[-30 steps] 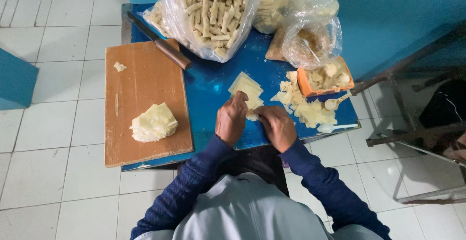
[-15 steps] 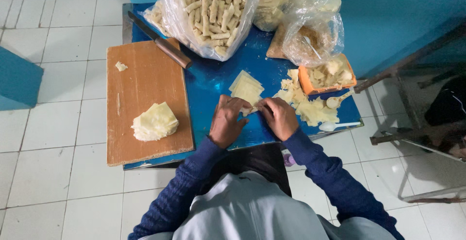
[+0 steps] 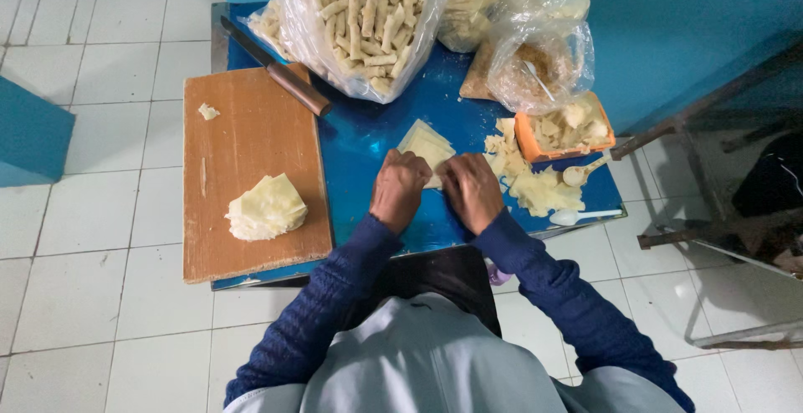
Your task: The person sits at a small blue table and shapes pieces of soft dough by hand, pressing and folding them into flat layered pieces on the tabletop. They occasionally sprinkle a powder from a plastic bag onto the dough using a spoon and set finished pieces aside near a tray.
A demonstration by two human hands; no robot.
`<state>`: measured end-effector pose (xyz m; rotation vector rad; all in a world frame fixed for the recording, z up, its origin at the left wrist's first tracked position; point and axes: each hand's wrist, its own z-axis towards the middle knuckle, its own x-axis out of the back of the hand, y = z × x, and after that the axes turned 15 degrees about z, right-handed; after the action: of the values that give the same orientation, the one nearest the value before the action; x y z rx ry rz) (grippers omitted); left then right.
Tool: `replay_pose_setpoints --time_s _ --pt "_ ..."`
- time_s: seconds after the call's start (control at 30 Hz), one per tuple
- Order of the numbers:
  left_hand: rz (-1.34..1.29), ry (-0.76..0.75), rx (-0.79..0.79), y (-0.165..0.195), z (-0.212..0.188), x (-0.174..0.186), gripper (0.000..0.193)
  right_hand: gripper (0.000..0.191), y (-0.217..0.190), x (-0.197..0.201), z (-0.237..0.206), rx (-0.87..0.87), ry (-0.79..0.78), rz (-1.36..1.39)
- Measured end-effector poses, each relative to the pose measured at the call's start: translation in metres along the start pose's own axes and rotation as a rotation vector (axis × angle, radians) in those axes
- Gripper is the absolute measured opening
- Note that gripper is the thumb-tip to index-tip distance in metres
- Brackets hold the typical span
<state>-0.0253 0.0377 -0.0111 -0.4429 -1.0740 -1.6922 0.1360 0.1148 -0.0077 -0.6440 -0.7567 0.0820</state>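
A pale yellow square pastry sheet (image 3: pixel 425 144) lies on the blue table (image 3: pixel 360 141). My left hand (image 3: pixel 398 190) and my right hand (image 3: pixel 472 191) sit side by side on its near edge, fingers curled over the sheet and gripping it. What lies under the fingers is hidden. A stack of the same pale sheets (image 3: pixel 266 206) rests on the wooden cutting board (image 3: pixel 251 129) to the left of my left hand.
A brown-handled knife (image 3: pixel 276 70) lies across the board's far corner. A big clear bag of rolled pastries (image 3: pixel 360 20) stands at the back, with smaller bags (image 3: pixel 535 53) beside it. An orange tub (image 3: pixel 569 129), pastry scraps (image 3: pixel 535 187) and two spoons (image 3: pixel 581 212) are at the right.
Both hands have shifted slightly along the sheet's near edge and drawn closer together. The view has shifted a little.
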Motion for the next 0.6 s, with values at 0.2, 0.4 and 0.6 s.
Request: replay_pose_setpoints --time_s 0.2,0.4,0.6 --pt "-0.044 -0.153 0.114 0.005 -0.003 0.001 0.002 0.014 -0.008 0.008 -0.007 0.073 -0.07 -0.008" --pt "-0.08 -0.111 -0.019 0.004 -0.016 0.011 0.016 0.014 -0.012 0.011 -0.011 0.083 -0.118 -0.023" --pt "-0.137 -0.148 -0.01 0.009 -0.023 0.027 0.037 0.012 -0.009 0.008 -0.011 0.081 -0.129 -0.02"
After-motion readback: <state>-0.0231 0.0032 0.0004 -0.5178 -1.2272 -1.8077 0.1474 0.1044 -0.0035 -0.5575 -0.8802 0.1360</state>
